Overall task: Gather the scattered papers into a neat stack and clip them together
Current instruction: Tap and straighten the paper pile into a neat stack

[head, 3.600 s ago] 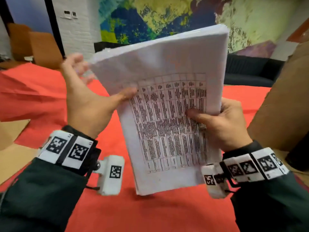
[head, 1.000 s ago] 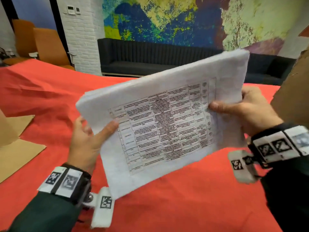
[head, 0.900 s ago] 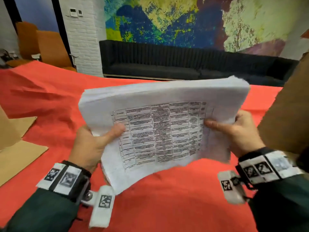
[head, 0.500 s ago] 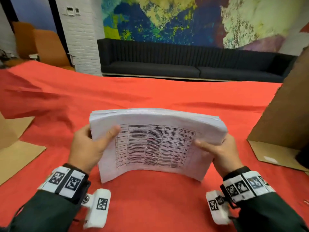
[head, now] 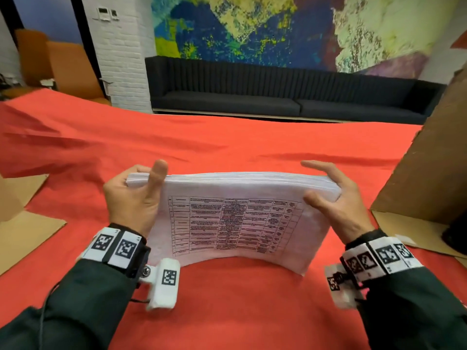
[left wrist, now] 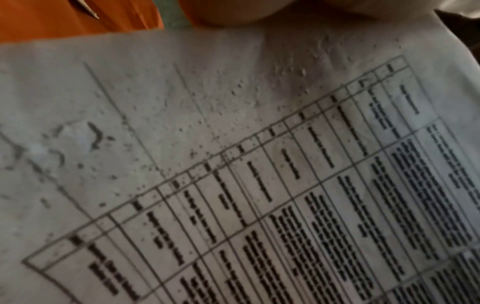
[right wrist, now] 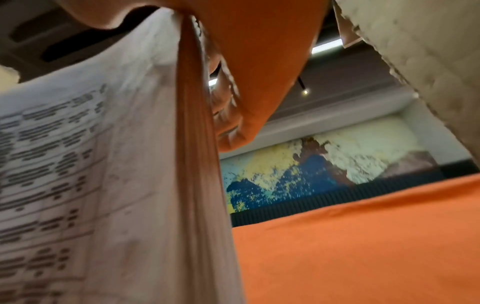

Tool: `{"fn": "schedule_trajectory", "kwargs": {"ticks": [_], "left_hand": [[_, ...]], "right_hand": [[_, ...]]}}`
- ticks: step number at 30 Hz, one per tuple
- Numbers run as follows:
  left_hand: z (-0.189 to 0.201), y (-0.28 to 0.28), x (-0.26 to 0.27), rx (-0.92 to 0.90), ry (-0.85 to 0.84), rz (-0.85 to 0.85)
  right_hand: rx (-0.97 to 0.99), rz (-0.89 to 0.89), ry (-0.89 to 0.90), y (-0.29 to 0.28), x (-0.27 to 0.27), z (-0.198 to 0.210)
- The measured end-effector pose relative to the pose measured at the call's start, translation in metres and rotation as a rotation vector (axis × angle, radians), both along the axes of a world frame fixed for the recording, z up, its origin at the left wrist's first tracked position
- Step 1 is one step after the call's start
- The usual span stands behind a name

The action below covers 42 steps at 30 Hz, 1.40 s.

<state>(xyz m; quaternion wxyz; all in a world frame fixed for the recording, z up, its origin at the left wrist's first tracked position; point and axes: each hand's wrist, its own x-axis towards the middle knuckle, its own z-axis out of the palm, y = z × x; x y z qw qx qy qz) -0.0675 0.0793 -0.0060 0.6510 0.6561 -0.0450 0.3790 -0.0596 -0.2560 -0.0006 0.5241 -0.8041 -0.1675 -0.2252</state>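
A thick stack of white papers [head: 235,223] with a printed table on its front sheet stands on its long edge on the red tablecloth [head: 227,311], bowed slightly. My left hand [head: 136,198] grips the stack's left end, thumb up across the front and fingers behind. My right hand [head: 338,205] holds the right end, thumb on the front sheet and index finger stretched out over the top edge. The left wrist view is filled by the front sheet [left wrist: 233,164]. In the right wrist view, the stack's side edge [right wrist: 197,164] shows with fingers [right wrist: 228,123] curled behind it.
A tall brown cardboard box [head: 429,173] stands close on the right, its flap lying on the cloth. Flat cardboard pieces [head: 22,223] lie at the left. Beyond the table's far edge runs a black sofa [head: 278,97].
The stack came down from the air, turned to landscape, and now stands on its lower edge on the cloth. Both hands slid to the upper corners.
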Motion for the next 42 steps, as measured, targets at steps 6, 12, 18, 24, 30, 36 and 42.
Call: {"fn": "schedule_trajectory", "kwargs": {"ticks": [6, 12, 18, 24, 30, 36, 42], "left_hand": [[-0.031, 0.030, 0.033, -0.017, 0.242, -0.311], [-0.044, 0.034, 0.050, -0.040, 0.524, -0.522], [-0.085, 0.066, 0.071, 0.154, 1.131, -0.506], [-0.096, 0.062, 0.056, 0.320, 1.210, -0.401], [-0.071, 0.060, -0.006, -0.088, 1.274, -0.726], [-0.078, 0.061, -0.020, -0.308, 1.128, -0.813], [-0.086, 0.066, -0.023, -0.430, 1.186, -0.803]], "right_hand": [[0.488, 0.259, 0.336, 0.005, 0.025, -0.042], [0.534, 0.036, 0.397, 0.025, 0.023, -0.031], [0.404, -0.102, 0.901, 0.013, 0.029, -0.053], [0.009, -0.187, 0.980, 0.006, 0.022, -0.093], [0.082, 0.056, 1.147, 0.000, -0.014, -0.072], [0.438, 0.234, 1.042, 0.025, -0.021, -0.031], [0.393, 0.171, 1.037, 0.022, -0.013, -0.042]]}}
